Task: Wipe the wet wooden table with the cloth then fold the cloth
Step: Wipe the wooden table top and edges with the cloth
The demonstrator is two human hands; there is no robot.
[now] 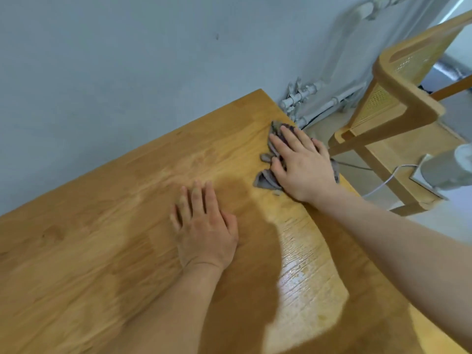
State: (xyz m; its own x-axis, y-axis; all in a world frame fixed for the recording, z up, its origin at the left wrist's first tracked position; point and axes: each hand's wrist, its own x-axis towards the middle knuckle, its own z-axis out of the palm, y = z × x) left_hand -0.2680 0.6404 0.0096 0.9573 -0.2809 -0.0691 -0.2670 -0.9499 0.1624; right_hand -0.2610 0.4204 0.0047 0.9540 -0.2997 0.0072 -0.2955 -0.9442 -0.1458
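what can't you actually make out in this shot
Head view only.
1. cloth: mostly covered by the right hand, so its full shape is hidden.
2. table: cut off by the left and bottom edges; motion blur hides whether its left part is wet.
3. grey object at the right edge: blurred and cut off, unidentifiable.

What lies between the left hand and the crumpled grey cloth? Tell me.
Head view: only bare, shadowed brown wooden table between the left hand and the crumpled grey cloth; nothing rests there.
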